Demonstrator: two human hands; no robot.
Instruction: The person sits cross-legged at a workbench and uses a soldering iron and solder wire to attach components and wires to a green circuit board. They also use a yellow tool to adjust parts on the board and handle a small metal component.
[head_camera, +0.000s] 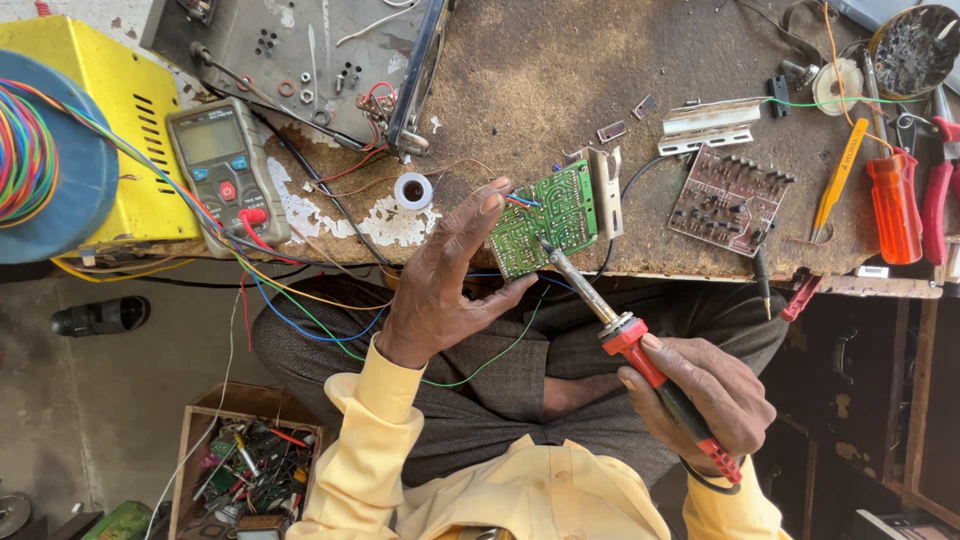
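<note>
Yellow metal casing sits at the far left of my view with a spool of multicoloured wire lying over it, and a grey multimeter rests beside it on the worn bench, its leads trailing off the edge. Moving right, a small reel of solder lies near my left hand, which pinches the green circuit board by its edge, thumb below and fingers above, holding it tilted at the bench's front rim with thin blue and green wires hanging from it. My right hand is wrapped firmly around the red-and-black handle of the soldering iron, whose tip rests on the board's track side. I judge the soldering to be under way, since the tip is at a joint; how many joints are finished I cannot tell. Further right a second, brown circuit board lies untouched on the bench, then a yellow tester, an orange screwdriver and red-handled pliers.
</note>
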